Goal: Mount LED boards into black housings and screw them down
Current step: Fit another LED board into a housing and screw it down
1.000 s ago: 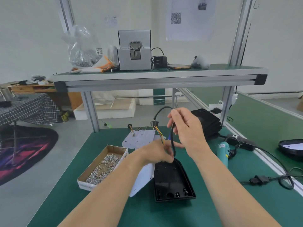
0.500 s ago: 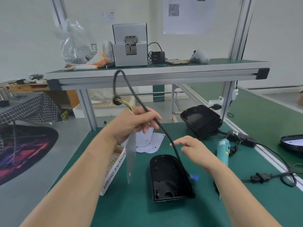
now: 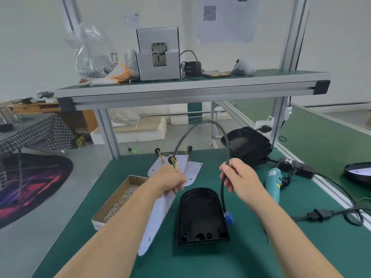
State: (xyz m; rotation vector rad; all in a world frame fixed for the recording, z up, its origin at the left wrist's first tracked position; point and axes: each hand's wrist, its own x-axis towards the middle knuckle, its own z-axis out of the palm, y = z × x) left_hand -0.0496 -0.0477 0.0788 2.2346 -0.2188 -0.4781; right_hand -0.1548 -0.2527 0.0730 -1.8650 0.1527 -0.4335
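A single wide-angle view from a camera worn on the person's head, facing forward and tilted down over a green workbench [image 3: 261,257]. Both forearms enter close to the lens from 7 and 5 o'clock, and the left hand [image 3: 170,181] and right hand [image 3: 239,179] sit near the centre. A black housing [image 3: 200,215] lies near, toward 6 o'clock. A shelf [image 3: 180,91] spans the frame farther off, toward 12 o'clock. The frame posts [image 3: 295,37] lean with lens distortion.

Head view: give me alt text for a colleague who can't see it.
The left grip holds a white LED board by its wired end, tilted, left of an open black housing on the green mat. The right grip holds the board's black cable, which arcs between the hands and ends in a blue connector beside the housing.
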